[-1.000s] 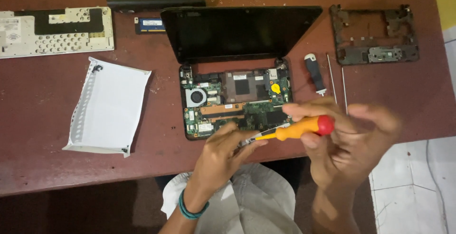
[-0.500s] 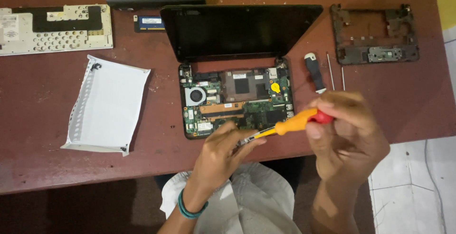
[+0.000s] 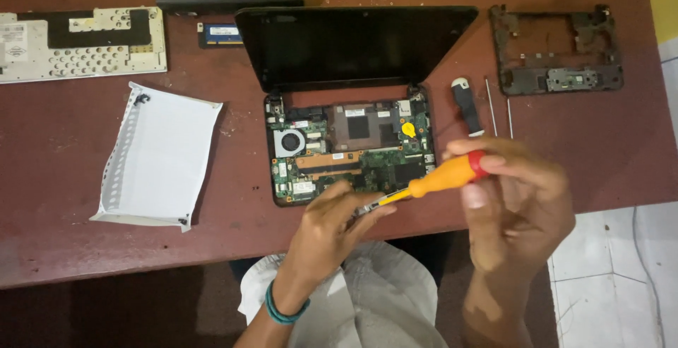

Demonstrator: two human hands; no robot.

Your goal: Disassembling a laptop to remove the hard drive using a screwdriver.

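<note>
A long reddish-brown table is seen from above, and everything is laid on it. In the middle an opened small laptop is placed, with its black screen tilted back and its base uncovered, so that the green circuit board, a round grey fan and a yellow round part are shown. At the far left a white keyboard plate is laid, turned upside down. Below it, a white sheet with a perforated edge is placed a little tilted, well apart from the laptop. At the far right a dark plastic frame part is put. Along the far edge a long black bar is seen, and just beside it a small blue memory module. Between the laptop and the frame part, a short black-and-white tool handle and two thin metal rods are laid. An orange screwdriver with a red cap is gripped by the right hand, whose fingers are closed around the handle near the cap; the screwdriver is held slanted over the near right corner of the laptop base. Its thin tip is met by the left hand, whose fingers are pinched together at the tip; whether something small is held there cannot be told. A green band is worn on the left wrist.
</note>
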